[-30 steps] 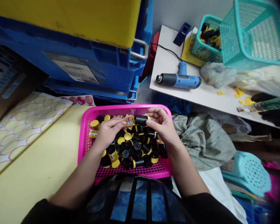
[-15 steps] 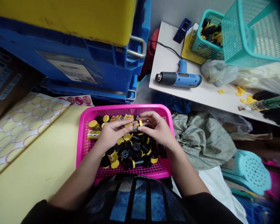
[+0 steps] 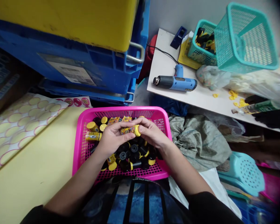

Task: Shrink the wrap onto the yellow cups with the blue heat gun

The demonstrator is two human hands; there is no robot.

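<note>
head view, hands: my left hand (image 3: 110,138) and right hand (image 3: 151,134) were together over the pink basket (image 3: 82,149), fingertips meeting on one small canister (image 3: 130,130).
head view, grip: both were closed on that canister, left on its labelled body, right at the yellow cap end; i couldn't tell how hard they pressed.
head view, where it was: held sideways just above the heap of black and yellow canisters (image 3: 133,154), near the basket's far wall.
head view, handling: i judged it light, stiff plastic, smooth and a bit slippery where the label wrapped it; not fragile.
head view, hold point: best taken across the body with fingertips, or by the two ends, since a round side could roll.
head view, around: sticker sheet (image 3: 18,124) to my left, blue heat gun (image 3: 175,82) on the white table (image 3: 200,98), teal basket (image 3: 245,37) beyond.
</note>
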